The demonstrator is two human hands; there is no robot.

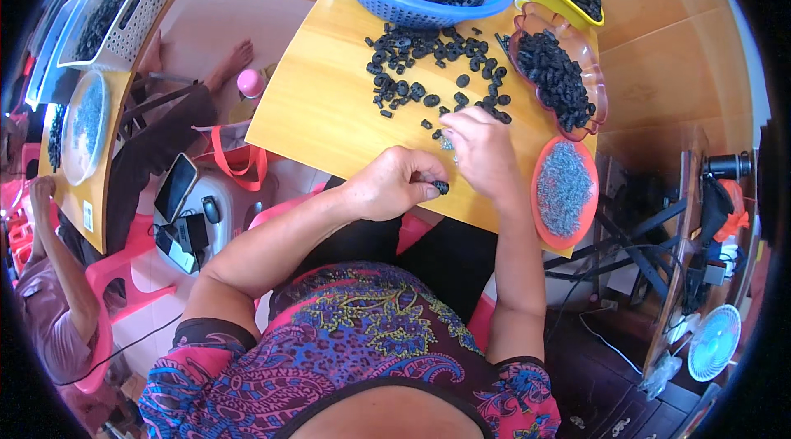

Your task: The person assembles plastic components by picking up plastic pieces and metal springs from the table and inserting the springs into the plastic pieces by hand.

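Observation:
Over the near part of the yellow wooden table (321, 101), my left hand (394, 184) pinches a small round black plastic part (441, 188) between thumb and fingertips. Just right of it, my right hand (484, 155) is closed, its fingertips bent together; what they hold, if anything, is too small to make out. Beneath those fingertips lie a few tiny silvery metal pieces (446, 142). Loose black plastic parts (404, 64), some round and some short and tubular, are scattered beyond my hands. An orange oval dish (540, 221) of small silvery metal pieces stands right of my right forearm.
A blue basket (395, 11), a yellow basket (577, 15) and a pinkish clear tray (597, 85) of black parts stand along the table's far and right sides. At left, another person (62, 307) sits by a second table (107, 200). A fan (714, 343) stands right.

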